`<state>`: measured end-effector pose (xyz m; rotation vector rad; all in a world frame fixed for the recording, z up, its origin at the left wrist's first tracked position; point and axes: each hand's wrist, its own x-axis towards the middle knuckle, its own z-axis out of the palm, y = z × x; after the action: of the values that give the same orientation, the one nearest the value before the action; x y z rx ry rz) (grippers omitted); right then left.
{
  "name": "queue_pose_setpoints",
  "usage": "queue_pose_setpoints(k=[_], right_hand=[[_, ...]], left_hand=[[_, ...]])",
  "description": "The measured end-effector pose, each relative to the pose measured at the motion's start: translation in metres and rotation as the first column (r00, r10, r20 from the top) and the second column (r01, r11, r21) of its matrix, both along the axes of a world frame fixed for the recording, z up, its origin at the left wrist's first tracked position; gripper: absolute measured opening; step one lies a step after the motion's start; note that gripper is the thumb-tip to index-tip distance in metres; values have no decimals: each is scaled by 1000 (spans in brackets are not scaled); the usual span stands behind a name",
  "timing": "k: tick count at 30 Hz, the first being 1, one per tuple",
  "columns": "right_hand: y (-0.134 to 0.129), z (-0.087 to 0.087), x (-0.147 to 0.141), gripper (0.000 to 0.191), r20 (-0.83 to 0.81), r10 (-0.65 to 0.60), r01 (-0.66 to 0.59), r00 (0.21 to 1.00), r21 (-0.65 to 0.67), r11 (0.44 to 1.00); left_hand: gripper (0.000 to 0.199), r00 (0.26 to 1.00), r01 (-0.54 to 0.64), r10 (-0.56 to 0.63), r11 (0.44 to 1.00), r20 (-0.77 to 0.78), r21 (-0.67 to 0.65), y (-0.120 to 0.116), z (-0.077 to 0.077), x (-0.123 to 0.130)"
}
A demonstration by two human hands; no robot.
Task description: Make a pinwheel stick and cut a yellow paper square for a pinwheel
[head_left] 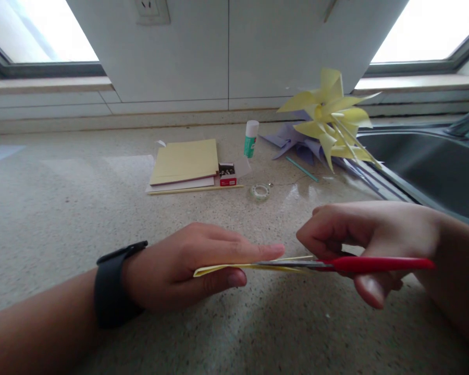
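A folded piece of yellow paper (219, 269), seen nearly edge-on, is pinched between the thumb and fingers of my left hand (195, 255). Red-handled scissors (375, 264) are gripped by my right hand (375, 234), its thumb and fingers at the handles. Their blades point left and lie along the paper, close to my left fingertips. Both hands are over the speckled countertop (113, 219). How far the blades are parted is hard to tell from this angle.
Behind my hands lie a stack of yellow paper (185, 160), a small red box (227, 175), a thin stick (195, 190), a tape roll (260, 191) and a glue stick (251, 139). Yellow pinwheels (332, 117) and purple ones (297, 140) rest beside the sink (426, 161).
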<state>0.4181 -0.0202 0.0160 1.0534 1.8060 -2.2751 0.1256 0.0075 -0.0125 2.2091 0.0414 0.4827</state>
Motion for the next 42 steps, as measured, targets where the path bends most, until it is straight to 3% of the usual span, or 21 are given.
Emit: queue_pose_setpoints(k=[4, 8, 12, 15, 23, 28, 32, 42], right_hand=[[-1, -1, 1, 49, -3, -31, 31, 1000, -10, 999], [0, -3, 10, 50, -58, -78, 78, 995, -7, 997], [1, -3, 19, 48, -130, -139, 140, 982, -8, 990], [2, -5, 23, 46, -183, -163, 163, 969, -14, 987], [8, -7, 24, 48, -181, -123, 124, 976, -8, 992], [4, -1, 20, 49, -108, -130, 136, 986, 44, 990], [3, -3, 20, 49, -142, -145, 155, 979, 62, 986], [7, -6, 24, 43, -119, -99, 103, 988, 33, 994]], left_hand=[[49, 1000, -25, 24, 999, 10, 23, 1, 0, 0], [54, 982, -151, 149, 988, 115, 14, -1, 1, -2], [35, 867, -385, 401, 916, 295, -113, -6, -2, -3], [20, 780, -454, 489, 872, 390, -186, -7, -5, 0], [20, 744, -547, 532, 832, 405, -88, -4, -6, 0], [20, 771, -533, 497, 846, 399, -25, -5, -4, -1], [24, 802, -498, 458, 867, 384, 4, -4, -3, -1], [22, 798, -514, 461, 857, 389, 37, -2, -3, -2]])
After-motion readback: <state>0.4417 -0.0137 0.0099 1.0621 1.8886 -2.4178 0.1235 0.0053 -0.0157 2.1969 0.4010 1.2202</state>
